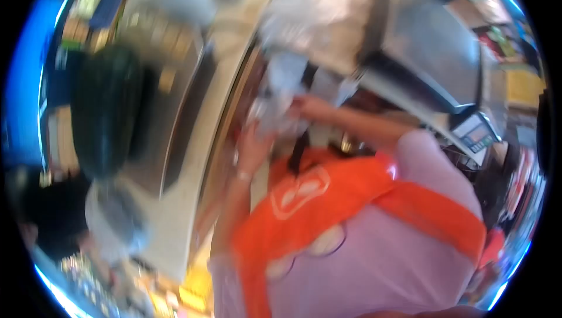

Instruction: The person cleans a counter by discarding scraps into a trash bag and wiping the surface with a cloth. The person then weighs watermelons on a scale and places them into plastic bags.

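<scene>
Clear plastic bags [275, 113] bunch up in an open drawer-like space below the counter edge. On their right side, my right hand [310, 108] is closed on the plastic with its fingertips. My left hand [254, 147] is at the near left side of the same plastic, blurred, and its fingers cannot be made out clearly. An orange apron [316, 189] with a white print lies over my pink shirt, just below the hands.
A pale counter [202, 160] runs along the left. Beyond it are a large dark green rounded object [105, 113] and a person in black [52, 212] near a translucent bag [120, 221]. A metal-topped box [430, 43] and a device with keys [475, 133] stand at right.
</scene>
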Demonstrator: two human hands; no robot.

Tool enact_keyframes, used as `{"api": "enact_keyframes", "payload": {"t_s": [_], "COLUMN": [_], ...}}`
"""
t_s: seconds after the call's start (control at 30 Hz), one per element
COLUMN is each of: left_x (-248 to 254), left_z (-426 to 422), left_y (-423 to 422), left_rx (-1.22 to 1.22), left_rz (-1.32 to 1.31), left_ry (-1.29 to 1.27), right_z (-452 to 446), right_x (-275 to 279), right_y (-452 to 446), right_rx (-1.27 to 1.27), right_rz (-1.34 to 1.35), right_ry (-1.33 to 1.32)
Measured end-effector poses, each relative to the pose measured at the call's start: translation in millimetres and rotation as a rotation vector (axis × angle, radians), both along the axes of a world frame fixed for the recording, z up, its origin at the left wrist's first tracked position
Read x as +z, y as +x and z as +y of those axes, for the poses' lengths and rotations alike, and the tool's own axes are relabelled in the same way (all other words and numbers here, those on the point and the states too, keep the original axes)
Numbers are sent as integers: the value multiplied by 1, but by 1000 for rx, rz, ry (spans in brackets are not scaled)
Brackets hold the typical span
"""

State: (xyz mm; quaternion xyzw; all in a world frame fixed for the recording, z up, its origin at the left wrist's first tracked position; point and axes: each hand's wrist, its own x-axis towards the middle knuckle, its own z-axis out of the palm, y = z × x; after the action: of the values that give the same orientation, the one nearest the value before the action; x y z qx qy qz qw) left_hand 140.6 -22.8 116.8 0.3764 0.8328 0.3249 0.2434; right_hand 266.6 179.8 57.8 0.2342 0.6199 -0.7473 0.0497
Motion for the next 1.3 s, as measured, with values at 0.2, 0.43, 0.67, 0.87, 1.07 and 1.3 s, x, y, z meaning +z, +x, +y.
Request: {"api": "enact_keyframes", "payload": {"t_s": [0.2,0.43,0.67,0.87,1.07,1.3], "left_x": [52,97,96,104,100,129], "left_z": [76,96,111,137,85,3], "left_y": [-3,-7,-21,-12,-35,-23], "left_rx": [-9,-113,-83,-176,-193,-84], "left_rz": [-430,-411,-615,-667,-754,-148], "left_ry": [253,171,-117,-30,199,60], "right_z": [28,36,31,30,40,82], "right_x": [81,136,143,173,238,275], "right_y": [-6,11,5,16,28,-16], "right_rx": [-200,-502,-39,-217,-84,-200], "right_rz": [214,587,905,962,748,585], "right_ry": [79,1318,1253,1259,463,335]}}
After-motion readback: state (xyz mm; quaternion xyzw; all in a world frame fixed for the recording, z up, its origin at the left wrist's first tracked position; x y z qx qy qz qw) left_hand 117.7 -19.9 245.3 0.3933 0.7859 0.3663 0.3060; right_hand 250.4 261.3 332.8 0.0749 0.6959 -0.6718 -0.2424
